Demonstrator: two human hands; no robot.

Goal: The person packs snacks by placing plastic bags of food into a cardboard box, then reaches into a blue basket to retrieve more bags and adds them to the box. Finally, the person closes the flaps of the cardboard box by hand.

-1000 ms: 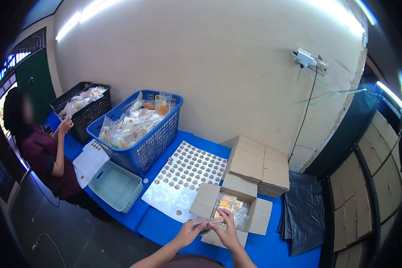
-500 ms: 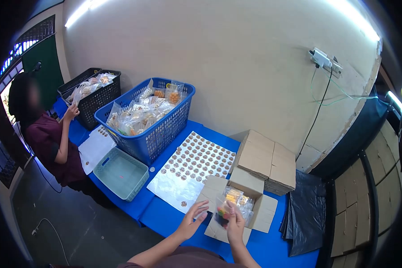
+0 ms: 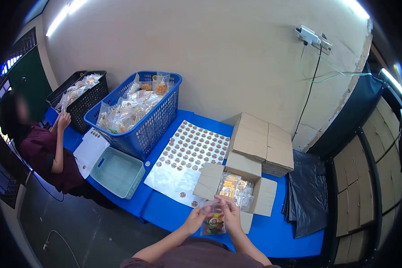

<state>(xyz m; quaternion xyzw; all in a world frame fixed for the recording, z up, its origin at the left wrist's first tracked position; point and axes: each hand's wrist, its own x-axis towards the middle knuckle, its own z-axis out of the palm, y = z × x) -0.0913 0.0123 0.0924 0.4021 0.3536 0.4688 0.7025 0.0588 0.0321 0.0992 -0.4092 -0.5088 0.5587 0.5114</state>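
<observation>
A clear plastic bag of colourful pieces hangs in front of my body, with a round sticker on its face. My left hand pinches the bag's upper left side. At its upper right my right hand has its fingers closed on the top edge. Just beyond my hands stands an open cardboard box, its flaps spread out. Inside it lie clear packets of orange sticks and other packets. To the left is a white sheet of round stickers, its near part mostly bare backing.
Flattened cartons are stacked behind the box, with black plastic sheets to the right. Left are a grey-green tray, a blue basket of packets and a black basket. A person handles a packet there.
My left hand, open and apart before, has come onto the bag. The bag has moved from over the box's edge toward my body, its stickered face now showing.
</observation>
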